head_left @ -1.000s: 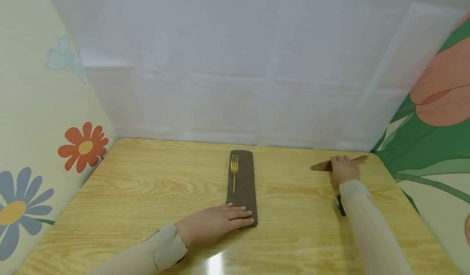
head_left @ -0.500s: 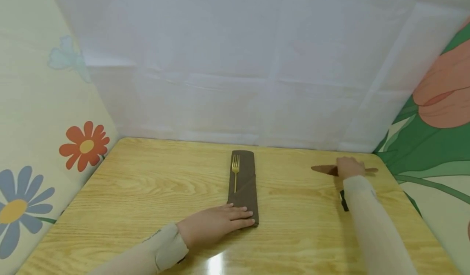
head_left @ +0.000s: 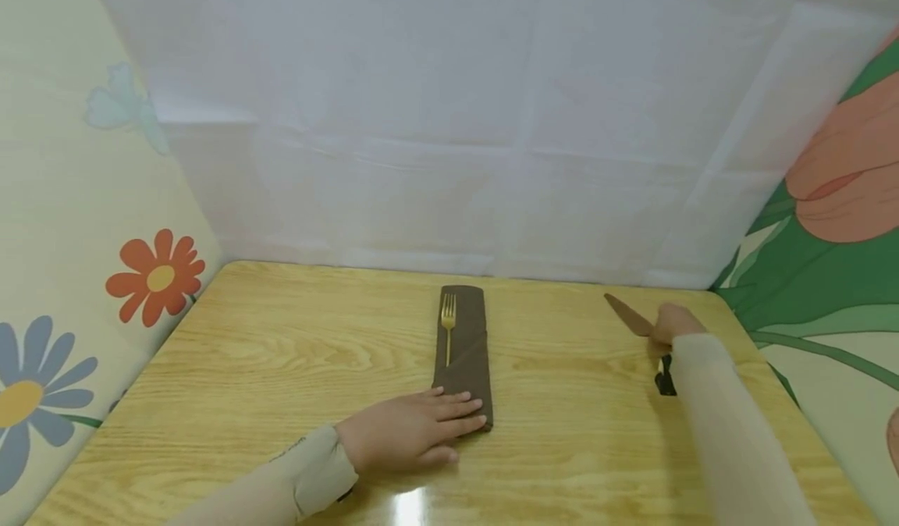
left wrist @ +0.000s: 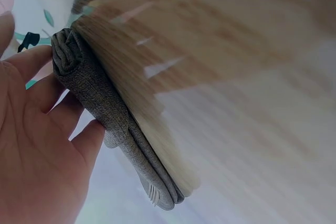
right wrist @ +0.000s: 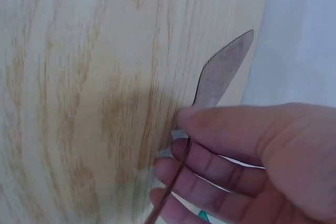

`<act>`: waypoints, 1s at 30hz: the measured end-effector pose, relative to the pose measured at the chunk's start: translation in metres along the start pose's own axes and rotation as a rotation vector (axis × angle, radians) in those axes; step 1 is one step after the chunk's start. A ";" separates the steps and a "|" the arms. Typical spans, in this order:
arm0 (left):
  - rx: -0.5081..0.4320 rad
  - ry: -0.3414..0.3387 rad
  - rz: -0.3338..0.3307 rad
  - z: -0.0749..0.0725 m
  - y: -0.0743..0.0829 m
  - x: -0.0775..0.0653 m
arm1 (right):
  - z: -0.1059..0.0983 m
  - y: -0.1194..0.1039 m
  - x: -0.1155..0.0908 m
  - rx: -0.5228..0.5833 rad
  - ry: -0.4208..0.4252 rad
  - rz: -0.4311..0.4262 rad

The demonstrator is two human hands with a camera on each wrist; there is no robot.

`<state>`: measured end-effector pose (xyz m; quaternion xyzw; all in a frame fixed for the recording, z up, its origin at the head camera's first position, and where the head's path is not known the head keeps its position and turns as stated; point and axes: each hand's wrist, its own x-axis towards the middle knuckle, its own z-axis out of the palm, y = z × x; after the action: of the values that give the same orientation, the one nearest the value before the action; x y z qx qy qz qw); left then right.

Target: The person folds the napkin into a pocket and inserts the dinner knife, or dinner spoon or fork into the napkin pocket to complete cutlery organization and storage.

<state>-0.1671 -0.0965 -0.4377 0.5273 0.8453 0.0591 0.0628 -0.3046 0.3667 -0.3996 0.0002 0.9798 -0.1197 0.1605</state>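
A dark brown folded napkin (head_left: 469, 342) lies lengthwise on the table, its layers showing at the rolled end in the left wrist view. A gold fork (head_left: 448, 323) is tucked into its diagonal pocket, tines toward the far edge. My left hand (head_left: 403, 430) rests with straight fingers across the napkin's near end. Over at the far right, my right hand (head_left: 677, 323) grips a copper-coloured knife (head_left: 627, 314) by its handle, blade pointing toward the far left. In the right wrist view, thumb and curled fingers hold the slim handle below the serrated blade (right wrist: 223, 69).
The wood-grain table (head_left: 302, 339) ends at a white cloth backdrop (head_left: 379, 120). Flower-patterned panels stand on both sides, a red flower (head_left: 158, 276) at the left and a large pink bloom (head_left: 843, 167) at the right. A light glare shows near the front.
My right hand has shifted slightly right and turned the knife, so its tip now points further toward the back. The left thumb has come into view; the left hand otherwise stays on the napkin.
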 end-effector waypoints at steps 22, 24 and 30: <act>0.019 -0.021 0.007 -0.002 0.002 -0.001 | -0.003 0.003 -0.013 0.360 -0.193 0.160; 0.029 -0.017 0.012 -0.002 0.002 -0.001 | -0.003 0.003 -0.011 0.446 -0.239 0.154; 0.061 -0.005 0.026 -0.003 0.003 -0.002 | 0.001 0.000 -0.006 0.833 -0.408 0.115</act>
<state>-0.1641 -0.0968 -0.4342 0.5400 0.8397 0.0331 0.0479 -0.2987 0.3666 -0.3986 0.0955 0.7950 -0.4916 0.3424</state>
